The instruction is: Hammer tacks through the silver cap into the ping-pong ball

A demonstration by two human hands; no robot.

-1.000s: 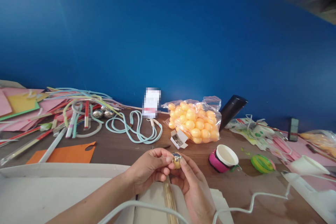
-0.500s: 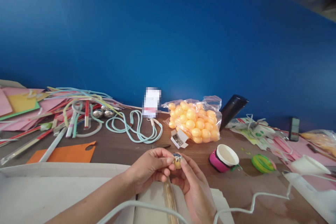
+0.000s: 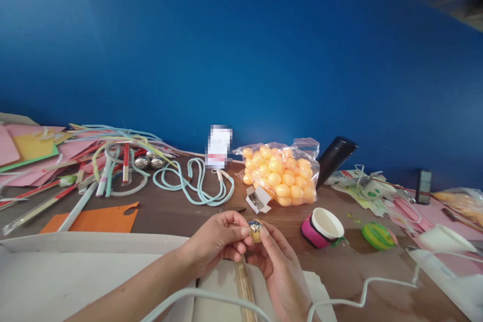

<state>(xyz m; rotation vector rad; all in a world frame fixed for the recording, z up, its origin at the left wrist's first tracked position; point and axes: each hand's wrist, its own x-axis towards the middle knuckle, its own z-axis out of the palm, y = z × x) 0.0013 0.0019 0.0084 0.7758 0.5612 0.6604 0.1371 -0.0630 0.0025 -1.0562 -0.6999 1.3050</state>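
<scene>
- My left hand (image 3: 216, 242) pinches a small yellow piece (image 3: 255, 231) with a shiny silver top, thumb and forefinger closed on its left side.
- My right hand (image 3: 278, 267) meets it from the other side, fingertips closed against the same piece, so both hands hold it together.
- The piece is up off the table (image 3: 169, 214), just in front of me and near the middle of the view; I cannot tell exactly what it is.
- Directly under my hands lies a bundle of thin wooden sticks (image 3: 246, 287) on a pale sheet, running toward me.
- A white board (image 3: 75, 261) lies flat under my left forearm.
- A white cable (image 3: 362, 291) curls across the table by my right wrist and crosses in front of my arms.
- Just beyond my fingers sits a small open box (image 3: 258, 200) holding tiny metal bits, and right behind it a clear bag of orange balls (image 3: 281, 176).
- To the right of my hands a pink cup (image 3: 323, 227) lies tilted, with a green-and-yellow roll (image 3: 377, 235) beside it.
- A black cylinder (image 3: 334, 158) leans behind the bag.
- To the left lie a light blue cord (image 3: 196, 187) in loops, an orange paper (image 3: 98, 218), and a heap of coloured straws (image 3: 113, 153) and paper sheets.
</scene>
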